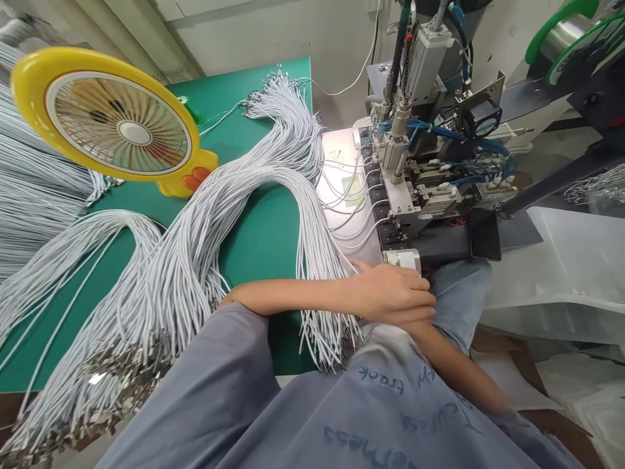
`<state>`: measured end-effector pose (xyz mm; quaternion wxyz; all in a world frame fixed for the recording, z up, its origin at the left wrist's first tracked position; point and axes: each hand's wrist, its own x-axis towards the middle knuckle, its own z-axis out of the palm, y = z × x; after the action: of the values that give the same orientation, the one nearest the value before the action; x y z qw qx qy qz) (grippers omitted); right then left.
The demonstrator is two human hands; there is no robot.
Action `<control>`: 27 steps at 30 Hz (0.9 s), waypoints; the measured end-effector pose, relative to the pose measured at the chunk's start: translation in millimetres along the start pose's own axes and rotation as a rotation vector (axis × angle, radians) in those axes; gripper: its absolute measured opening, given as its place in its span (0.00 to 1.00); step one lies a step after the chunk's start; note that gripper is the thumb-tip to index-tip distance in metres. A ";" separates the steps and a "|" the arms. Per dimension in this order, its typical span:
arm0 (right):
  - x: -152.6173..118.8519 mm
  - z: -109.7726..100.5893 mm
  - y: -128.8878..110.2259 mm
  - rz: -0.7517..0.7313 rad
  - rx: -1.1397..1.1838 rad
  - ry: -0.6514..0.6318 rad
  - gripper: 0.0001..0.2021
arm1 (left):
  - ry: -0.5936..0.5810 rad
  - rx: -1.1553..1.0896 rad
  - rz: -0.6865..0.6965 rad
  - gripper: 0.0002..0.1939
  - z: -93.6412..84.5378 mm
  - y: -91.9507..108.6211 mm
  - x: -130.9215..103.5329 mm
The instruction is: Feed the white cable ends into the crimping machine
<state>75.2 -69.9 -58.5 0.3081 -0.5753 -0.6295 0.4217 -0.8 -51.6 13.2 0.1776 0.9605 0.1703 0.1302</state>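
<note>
My left hand (398, 293) lies across my right wrist, its fingers together and curled over it. My right forearm (454, 358) comes up from the lower right and passes beneath it. Most of my right hand (361, 264) is hidden under the left one; only a bit of finger shows beside the white cables, and its grip cannot be made out. Close by, a thick bundle of white cables (273, 172) arches over the green table and hangs down behind my left forearm. Several single cables (361, 241) run into the black holders of a machine (398, 189).
A yellow fan (202, 163) stands on the green table (263, 228) at left. More cables (29, 169) lie at far left, and metal terminals (131, 358) crowd the lower-left cable ends. A green-rimmed wire spool (569, 39) hangs upper right. A white sheet-like surface (566, 260) slopes at right.
</note>
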 end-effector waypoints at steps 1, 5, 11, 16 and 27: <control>-3.7 -13.9 6.0 -0.004 -0.012 0.001 0.09 | 0.019 -0.041 -0.015 0.18 -0.2 -3.7 1.3; -0.8 -71.4 21.4 -0.062 -0.056 -0.107 0.06 | 0.119 -0.163 -0.156 0.20 4.3 -27.7 5.2; 22.4 -98.9 20.6 0.027 0.322 0.152 0.09 | 0.144 -0.248 -0.285 0.13 6.7 -59.6 8.2; 26.1 -78.8 5.1 0.071 0.803 0.242 0.12 | 0.406 -0.304 -0.278 0.10 -4.1 -62.4 8.6; 23.5 -71.0 -1.5 -0.041 0.843 0.312 0.11 | 0.541 -0.238 -0.223 0.08 -12.7 -61.3 8.1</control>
<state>133.0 -34.2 -27.2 0.6152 -0.4436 -0.3599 0.5433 -14.7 9.1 2.6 0.2503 0.8388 0.2993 0.3797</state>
